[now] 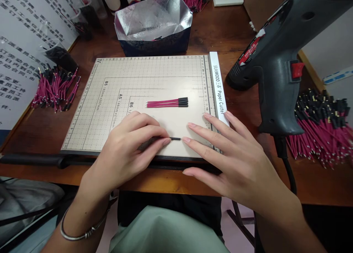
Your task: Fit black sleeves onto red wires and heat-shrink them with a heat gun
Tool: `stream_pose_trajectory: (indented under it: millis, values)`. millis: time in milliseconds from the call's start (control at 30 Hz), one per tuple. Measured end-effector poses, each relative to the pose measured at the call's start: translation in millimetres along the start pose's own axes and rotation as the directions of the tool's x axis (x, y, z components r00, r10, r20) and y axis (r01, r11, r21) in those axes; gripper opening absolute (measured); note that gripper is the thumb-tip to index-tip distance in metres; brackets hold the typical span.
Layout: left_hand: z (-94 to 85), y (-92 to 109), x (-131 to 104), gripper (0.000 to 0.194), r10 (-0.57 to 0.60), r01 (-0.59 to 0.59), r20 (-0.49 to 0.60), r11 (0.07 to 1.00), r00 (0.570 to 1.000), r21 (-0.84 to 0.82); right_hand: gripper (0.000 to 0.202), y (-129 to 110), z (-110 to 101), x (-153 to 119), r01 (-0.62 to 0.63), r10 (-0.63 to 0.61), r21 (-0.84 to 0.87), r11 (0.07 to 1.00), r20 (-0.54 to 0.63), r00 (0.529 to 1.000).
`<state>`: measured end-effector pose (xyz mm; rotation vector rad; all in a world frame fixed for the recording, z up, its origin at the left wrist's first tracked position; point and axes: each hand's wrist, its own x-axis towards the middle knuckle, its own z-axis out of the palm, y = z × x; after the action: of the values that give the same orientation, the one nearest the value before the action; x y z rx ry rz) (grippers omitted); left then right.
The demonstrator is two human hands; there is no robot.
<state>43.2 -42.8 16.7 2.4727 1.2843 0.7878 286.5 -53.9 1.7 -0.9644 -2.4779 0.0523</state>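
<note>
My left hand (135,142) is closed in a pinch over the front part of the paper cutter board (165,78). Out of its fingertips points a thin black-sleeved wire (175,138); the rest of it is hidden by the fingers. Just right of the sleeve's end, my right hand (228,150) is spread with its fingers stretched out and nothing in it. Its fingertips hover over or rest on the board's right side; which one I cannot tell. Beyond both hands lies a neat row of several magenta wires (162,103) with black sleeves at their right ends.
A heat gun (278,72) stands at the right beside a pile of magenta wires (322,131). Another wire bundle (56,87) lies at the left. Behind the board sits a foil-lined bag (154,43). The cutter's black handle (33,160) runs along the front edge.
</note>
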Motion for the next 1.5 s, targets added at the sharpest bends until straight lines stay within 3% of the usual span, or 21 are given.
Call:
stream_pose_trajectory:
  millis: [467, 667, 833, 1067, 1333, 1500]
  values:
    - [-2.9, 2.4, 0.8, 0.007, -0.003, 0.003, 0.003, 1.000, 1.000, -0.017, 0.046, 0.9, 0.4, 1.0, -0.028, 0.028, 0.025, 0.999, -0.031, 0.999]
    - [-8.5, 5.1, 18.9, 0.013, -0.020, 0.028, -0.082, 0.994, 0.996, 0.105, 0.056, -1.1, 3.0, -0.1, -0.098, 0.097, -0.044, 0.994, -0.025, 0.995]
    - [-9.4, 1.9, 38.6, 0.018, -0.062, 0.059, 0.010, 0.979, 0.998, 0.196, 0.061, -1.8, 3.7, -0.4, -0.134, 0.134, -0.069, 0.989, 0.006, 0.991]
    - [-1.1, -8.7, 54.0, 0.017, -0.083, 0.075, 0.014, 0.953, 0.996, 0.293, 0.060, -1.6, 2.3, 2.2, -0.123, 0.124, -0.089, 0.988, 0.006, 0.992]
    - [2.6, -11.0, 58.9, 0.020, -0.142, 0.119, 0.074, 0.960, 0.987, 0.255, 0.058, -2.0, 1.2, 2.4, -0.111, 0.111, -0.093, 0.990, 0.001, 0.994]
    - [-4.0, -12.7, 55.0, 0.020, -0.095, 0.069, 0.128, 0.979, 0.987, 0.192, 0.057, -0.8, 0.9, 2.4, -0.095, 0.096, -0.080, 0.992, 0.011, 0.995]
